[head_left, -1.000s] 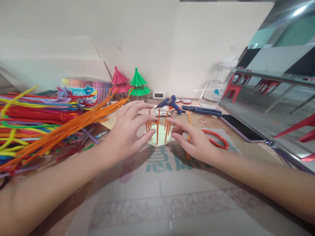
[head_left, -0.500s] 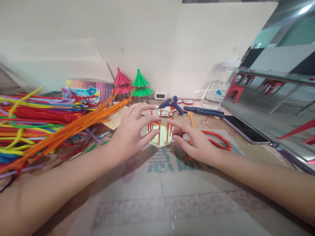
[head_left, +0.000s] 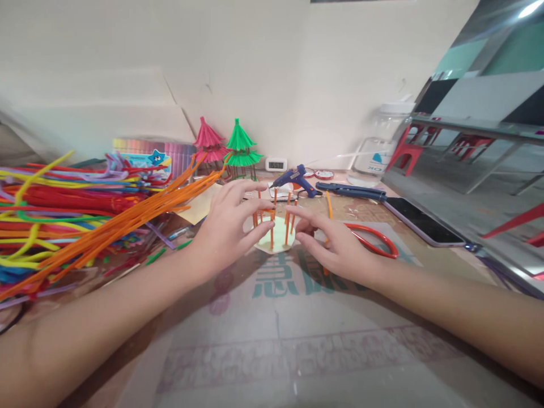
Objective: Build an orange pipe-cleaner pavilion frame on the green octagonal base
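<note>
A pale wall [head_left: 263,73] fills the left and middle. At far right, a table [head_left: 488,129] stands on grey floor [head_left: 436,184] with red stools [head_left: 408,160] nearby; beyond, a black-and-white band [head_left: 480,99] runs below green panels [head_left: 514,51], a bright light [head_left: 530,8] above.

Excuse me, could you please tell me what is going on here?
A person's left hand and right hand are on either side of a pale, flat base, on which several orange sticks stand upright. Both hands are right at the sticks, though whether they grip any is hard to tell. A blue glue gun is behind the base, and a bundle of orange stems lies off to the left.
</note>
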`<act>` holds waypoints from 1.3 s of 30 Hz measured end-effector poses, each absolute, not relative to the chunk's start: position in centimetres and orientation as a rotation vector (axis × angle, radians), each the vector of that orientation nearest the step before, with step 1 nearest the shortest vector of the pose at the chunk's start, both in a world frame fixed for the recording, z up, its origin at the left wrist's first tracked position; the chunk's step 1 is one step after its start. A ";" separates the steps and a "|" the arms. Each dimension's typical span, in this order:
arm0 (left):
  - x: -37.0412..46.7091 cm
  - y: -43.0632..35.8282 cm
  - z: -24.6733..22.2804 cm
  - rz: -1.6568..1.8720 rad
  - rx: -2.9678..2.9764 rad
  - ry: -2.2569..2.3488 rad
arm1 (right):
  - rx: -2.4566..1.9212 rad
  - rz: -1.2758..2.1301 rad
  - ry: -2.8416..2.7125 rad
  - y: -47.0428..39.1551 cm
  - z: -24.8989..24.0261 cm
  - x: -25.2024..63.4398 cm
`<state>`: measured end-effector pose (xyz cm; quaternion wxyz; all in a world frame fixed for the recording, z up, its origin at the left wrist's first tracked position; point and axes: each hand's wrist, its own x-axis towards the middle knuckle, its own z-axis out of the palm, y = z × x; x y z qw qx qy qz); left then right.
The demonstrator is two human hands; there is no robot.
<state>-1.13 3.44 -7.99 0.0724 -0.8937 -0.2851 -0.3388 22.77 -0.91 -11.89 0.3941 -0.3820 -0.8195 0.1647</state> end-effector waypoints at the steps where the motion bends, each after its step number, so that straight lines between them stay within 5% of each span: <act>1: -1.2 3.5 -8.0 -1.018 -2.682 -0.859 | -0.972 0.413 -2.075 -0.9 -11.9 22.8; 11: -1.3 1.8 -8.3 -1.087 -2.603 -0.614 | -0.962 0.253 -2.054 -0.4 -9.1 23.8; 20: -0.7 1.3 -8.6 -0.906 -2.672 -0.456 | -0.935 0.294 -2.838 1.5 -6.5 28.3; 29: -0.4 -0.3 -3.9 -1.104 -2.857 -0.753 | -0.838 0.397 -2.406 -1.5 -7.2 24.0; 39: 0.3 1.3 2.0 -1.089 -3.259 -1.080 | -0.758 -0.292 -2.139 -1.6 -1.4 22.6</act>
